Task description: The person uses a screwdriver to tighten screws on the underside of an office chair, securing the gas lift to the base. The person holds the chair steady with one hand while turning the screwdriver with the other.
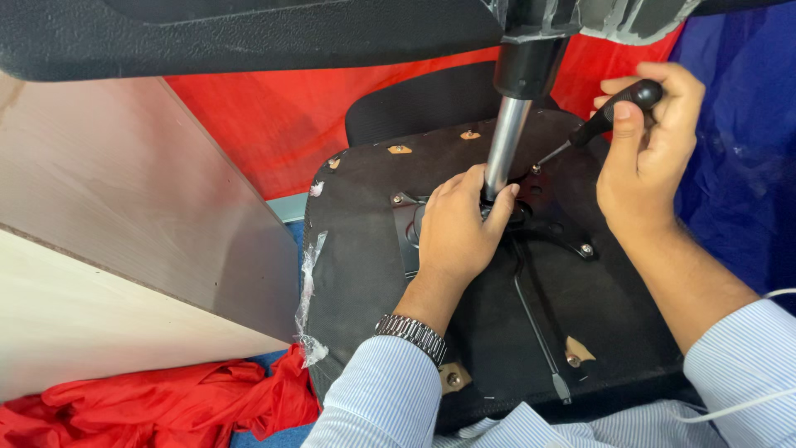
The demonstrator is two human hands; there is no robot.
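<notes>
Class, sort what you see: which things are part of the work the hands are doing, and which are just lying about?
In use: left hand on the metal column; right hand holding the screwdriver; black mounting plate; upturned chair seat.

Lying about: red cloth; wooden panel; blue cloth.

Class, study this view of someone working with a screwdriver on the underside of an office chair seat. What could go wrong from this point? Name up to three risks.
1. The screwdriver tip meets a screw at a slant; it might slip out and damage the head.
2. The left hand grips the base of the metal column, close to that tip, so a slip could jab the fingers.
3. The right hand holds the handle high, so control may be weak.
</notes>
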